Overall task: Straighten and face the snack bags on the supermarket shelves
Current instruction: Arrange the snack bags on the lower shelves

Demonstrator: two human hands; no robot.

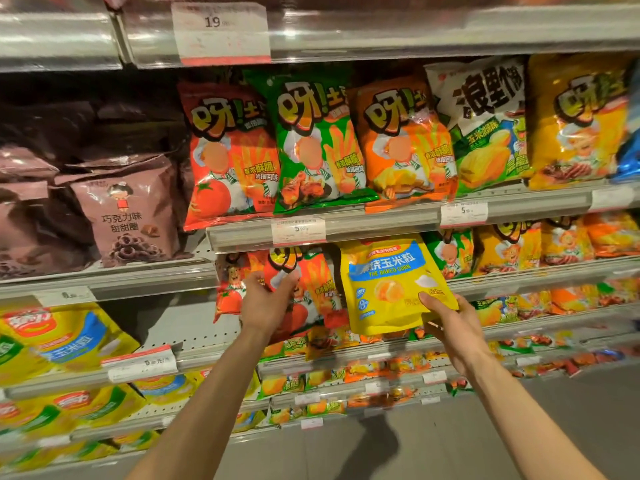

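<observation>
Below price rail: left hand [268,303] grips half-hidden red bag [311,289]; right hand [450,323] pinches yellow bag [388,285].

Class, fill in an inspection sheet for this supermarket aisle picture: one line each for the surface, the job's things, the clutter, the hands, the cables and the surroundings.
Surface: grey tiered shelves with clear price-tag rails.
Job's things: yellow baked corn bag, tilted, held in front of the second shelf; red tomato snack bag beside it; red, green and orange bags stand facing out on the shelf above.
Clutter: brown chocolate ring bags at left lie slumped and uneven.
Hands: left hand grips the red tomato snack bag; right hand pinches the yellow baked corn bag's lower corner.
Cables: nothing seen.
Surroundings: grey floor below; price label on the rail.
</observation>
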